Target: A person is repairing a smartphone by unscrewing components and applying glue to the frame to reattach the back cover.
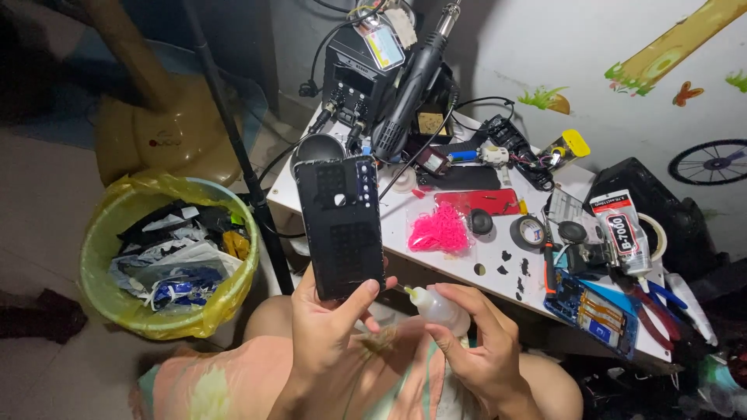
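Your hands sit closest — left hand (331, 319) pinching the black phone back cover (341, 225) upright above your lap, right hand (475, 342) wrapped round the small squeeze bottle (437, 307) — squeeze hard and liquid could overrun the cover's edge.

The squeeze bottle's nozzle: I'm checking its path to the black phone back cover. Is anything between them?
Nothing visible. The squeeze bottle in the right hand points its nozzle toward the lower edge of the black phone back cover, held upright by the left hand; only open air separates them.
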